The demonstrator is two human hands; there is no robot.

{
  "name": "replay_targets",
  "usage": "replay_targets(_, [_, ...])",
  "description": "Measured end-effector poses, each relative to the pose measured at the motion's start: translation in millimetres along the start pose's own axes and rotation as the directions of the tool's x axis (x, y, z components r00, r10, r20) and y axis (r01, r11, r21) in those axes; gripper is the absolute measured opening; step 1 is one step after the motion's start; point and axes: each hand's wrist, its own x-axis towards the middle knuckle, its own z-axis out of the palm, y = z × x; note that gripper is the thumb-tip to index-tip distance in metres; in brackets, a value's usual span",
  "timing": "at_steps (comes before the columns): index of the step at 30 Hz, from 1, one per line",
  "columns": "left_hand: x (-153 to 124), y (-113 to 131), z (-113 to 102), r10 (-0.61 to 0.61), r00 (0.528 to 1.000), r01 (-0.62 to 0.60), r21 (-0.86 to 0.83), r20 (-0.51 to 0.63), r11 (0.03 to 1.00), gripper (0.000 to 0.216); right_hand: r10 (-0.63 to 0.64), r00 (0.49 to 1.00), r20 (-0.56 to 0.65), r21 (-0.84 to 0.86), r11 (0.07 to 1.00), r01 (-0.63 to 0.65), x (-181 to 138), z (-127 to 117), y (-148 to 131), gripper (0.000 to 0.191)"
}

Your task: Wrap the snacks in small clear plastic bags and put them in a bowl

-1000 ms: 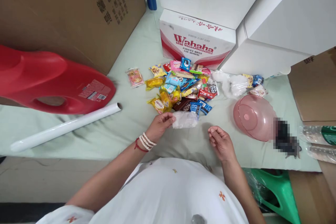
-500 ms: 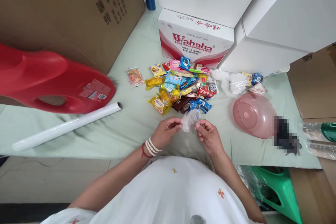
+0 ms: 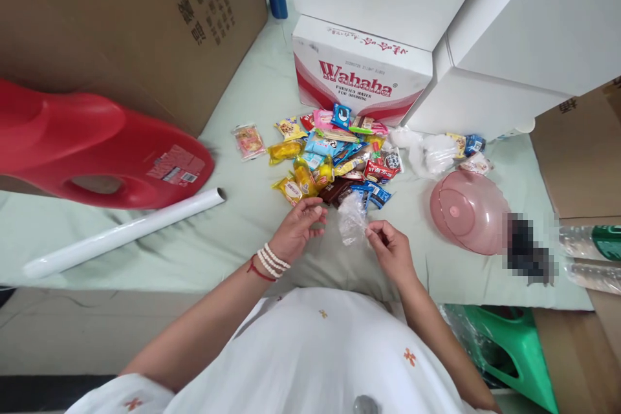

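A small clear plastic bag [image 3: 351, 220] hangs crumpled from my right hand [image 3: 391, 249], which pinches its edge with thumb and forefinger. Just left of the bag, my left hand [image 3: 299, 228] holds nothing; its fingers are loosely curled and apart, near a yellow snack packet [image 3: 291, 190]. Beyond both hands, a heap of wrapped snacks [image 3: 339, 155] in yellow, blue, red and brown wrappers lies on the pale green cloth [image 3: 242, 233].
A pink bowl [image 3: 468, 210] lies upside down at the right. A red plastic stool [image 3: 92, 149] and a white roll [image 3: 123, 233] lie at the left. A Wahaha carton [image 3: 361, 77], white boxes and brown cartons stand behind. More clear bags [image 3: 427, 152] sit by the snacks.
The bag passed from my left hand to both hands, then to my right hand alone. My left hand let go and opened beside it.
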Motion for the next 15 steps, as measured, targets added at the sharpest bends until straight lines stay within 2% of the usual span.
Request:
replay_targets(3, [-3.4, -15.9, 10.9, 0.057, 0.997, -0.046, 0.236, -0.043, 0.971, 0.073, 0.189, 0.98, 0.068, 0.286, 0.937, -0.201, -4.3, 6.8, -10.2, 0.029])
replay_targets(5, [-2.7, -25.0, 19.8, 0.075, 0.996, -0.057, 0.318, -0.043, 0.946, 0.084, 0.288, 0.942, 0.172, 0.474, 0.814, -0.335, -6.6, 7.7, -18.2, 0.033])
replay_targets(7, [1.1, -28.4, 24.2, 0.039, 0.999, -0.04, 0.31, 0.011, 0.95, 0.076, 0.336, 0.911, 0.241, 0.615, 0.674, -0.411, -8.3, 2.3, -23.6, 0.034])
replay_targets(10, [7.9, -22.6, 16.5, 0.025, 0.995, -0.051, 0.294, 0.092, 0.955, 0.043, 0.357, 0.907, 0.222, 0.722, 0.566, -0.399, -11.7, -15.7, -20.6, 0.031])
replay_targets(12, [8.5, -14.3, 5.6, 0.122, 0.992, -0.121, 0.33, 0.017, 0.936, 0.033, 0.386, 0.906, 0.173, 0.742, 0.553, -0.377, -15.7, -28.6, -11.4, 0.03])
replay_targets(14, [3.5, -5.0, -2.9, 0.265, 0.96, -0.206, 0.4, -0.096, 0.893, 0.032, 0.42, 0.898, 0.131, 0.75, 0.55, -0.367, -21.4, -36.8, -0.2, 0.03])
replay_targets(15, [-1.1, -0.7, -4.1, 0.323, 0.94, -0.243, 0.44, -0.114, 0.864, 0.032, 0.432, 0.894, 0.12, 0.754, 0.546, -0.365, -24.6, -38.1, 4.7, 0.031])
